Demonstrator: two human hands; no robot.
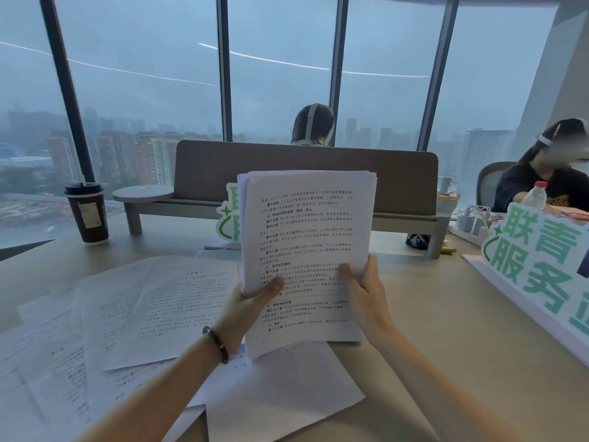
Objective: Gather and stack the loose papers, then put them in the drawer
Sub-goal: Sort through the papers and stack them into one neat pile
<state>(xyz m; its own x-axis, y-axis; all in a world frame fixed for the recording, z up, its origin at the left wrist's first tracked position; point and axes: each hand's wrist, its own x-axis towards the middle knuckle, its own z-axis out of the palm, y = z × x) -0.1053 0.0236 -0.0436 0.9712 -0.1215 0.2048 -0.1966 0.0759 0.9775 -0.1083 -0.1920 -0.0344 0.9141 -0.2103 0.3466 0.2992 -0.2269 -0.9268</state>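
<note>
Paper stack [306,237] upright, gripped by left hand [251,301] and right hand [363,288], loose sheets [165,307] on desk [446,314]

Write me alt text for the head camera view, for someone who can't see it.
Both hands, left hand and right hand, hold a stack of white printed papers upright above a pale wooden desk. More loose printed sheets lie spread on the left, near a dark red lidded paper cup.
</note>
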